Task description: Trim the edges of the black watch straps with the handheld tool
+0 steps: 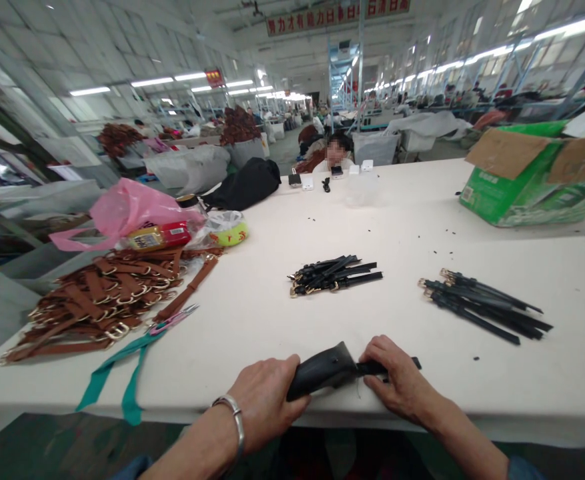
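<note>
Near the front edge of the table, my left hand, with a silver bangle at the wrist, is wrapped round a thick black tool with a wide, squared end. Its exact kind does not show. My right hand pinches a narrow black strap, whose near end meets or lies right by the tool's wide end. The strap's middle is hidden by my fingers. Beyond my hands lies a bundle of black buckled straps. Farther right is a second group of black straps with gold-coloured buckles.
Brown buckled straps are heaped at left, beside pink-handled scissors with a teal ribbon. Behind them are a pink bag and a black cloth item. A green carton stands back right. A person is beyond the table.
</note>
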A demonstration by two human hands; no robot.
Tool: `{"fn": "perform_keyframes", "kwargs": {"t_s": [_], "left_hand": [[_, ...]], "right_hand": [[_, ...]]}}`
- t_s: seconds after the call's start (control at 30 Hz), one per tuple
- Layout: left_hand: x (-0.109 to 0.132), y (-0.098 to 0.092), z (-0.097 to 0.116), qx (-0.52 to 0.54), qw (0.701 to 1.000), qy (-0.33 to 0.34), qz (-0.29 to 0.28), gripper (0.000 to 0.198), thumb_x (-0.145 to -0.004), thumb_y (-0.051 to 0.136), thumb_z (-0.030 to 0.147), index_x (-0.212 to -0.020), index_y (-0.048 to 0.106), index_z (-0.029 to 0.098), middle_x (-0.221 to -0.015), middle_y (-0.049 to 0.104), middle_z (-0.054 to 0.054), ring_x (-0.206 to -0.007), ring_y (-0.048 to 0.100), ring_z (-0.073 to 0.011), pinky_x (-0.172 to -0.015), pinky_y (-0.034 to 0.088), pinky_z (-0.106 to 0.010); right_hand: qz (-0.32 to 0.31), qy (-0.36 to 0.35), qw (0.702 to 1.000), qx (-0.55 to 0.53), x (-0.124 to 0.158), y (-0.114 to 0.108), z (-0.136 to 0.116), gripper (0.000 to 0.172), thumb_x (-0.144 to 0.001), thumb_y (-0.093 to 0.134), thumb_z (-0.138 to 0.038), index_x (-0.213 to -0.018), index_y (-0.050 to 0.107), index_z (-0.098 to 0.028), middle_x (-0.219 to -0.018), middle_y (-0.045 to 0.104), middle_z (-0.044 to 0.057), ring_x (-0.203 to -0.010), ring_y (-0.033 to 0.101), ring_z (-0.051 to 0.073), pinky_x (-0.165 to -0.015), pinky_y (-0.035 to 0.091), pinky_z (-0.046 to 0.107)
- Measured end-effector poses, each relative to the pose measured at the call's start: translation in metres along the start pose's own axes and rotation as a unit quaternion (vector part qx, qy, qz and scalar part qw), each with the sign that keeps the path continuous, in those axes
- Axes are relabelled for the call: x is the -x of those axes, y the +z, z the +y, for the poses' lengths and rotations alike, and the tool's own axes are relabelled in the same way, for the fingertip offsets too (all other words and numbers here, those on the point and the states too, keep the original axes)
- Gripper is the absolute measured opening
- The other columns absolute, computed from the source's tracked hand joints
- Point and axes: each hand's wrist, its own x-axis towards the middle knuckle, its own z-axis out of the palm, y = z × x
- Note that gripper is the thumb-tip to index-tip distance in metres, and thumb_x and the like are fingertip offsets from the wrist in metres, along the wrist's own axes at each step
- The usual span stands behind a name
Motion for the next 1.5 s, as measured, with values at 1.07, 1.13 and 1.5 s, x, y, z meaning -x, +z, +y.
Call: {"fn": "perform_keyframes", "kwargs": {"t_s": [1.07,1.13,1.5], "left_hand": [[0.016,0.004,-0.013,0.039,0.998,-0.038,-0.024,0.025,-0.072,0.044,0.041,-0.088,0.053,0.023,-0.083,0.063,-0.005,-0.078,0.058,-0.0213,-0.064,0.041,-0.028],[0.016,0.002,-0.012,0.033,0.998,-0.037,-0.025,0.024,-0.072,0.044,0.040,-0.088,0.053,0.023,-0.083,0.063,-0.005,-0.078,0.058,-0.0220,-0.064,0.042,-0.029],[0.016,0.000,-0.007,-0.006,0.999,-0.031,-0.027,0.028,-0.073,0.044,0.040,-0.093,0.053,0.024,-0.087,0.062,-0.006,-0.082,0.057,-0.0227,-0.069,0.042,-0.031]], "right_hand": [[-0.039,0.009,0.987,-0.154,-0.021,-0.001,-0.007,0.026,-0.083,0.040,-0.026,-0.059,0.045,-0.018,-0.087,0.057,0.001,-0.084,0.049,0.015,-0.075,0.037,0.031],[-0.007,0.027,0.983,-0.181,-0.021,-0.001,-0.006,0.025,-0.083,0.040,-0.028,-0.061,0.045,-0.018,-0.088,0.056,0.002,-0.082,0.050,0.015,-0.074,0.038,0.029],[0.026,-0.015,0.999,-0.023,0.009,-0.009,0.007,0.012,-0.073,0.054,-0.020,-0.084,0.057,-0.022,-0.084,0.058,0.002,-0.081,0.048,0.018,-0.074,0.038,0.033]]}}
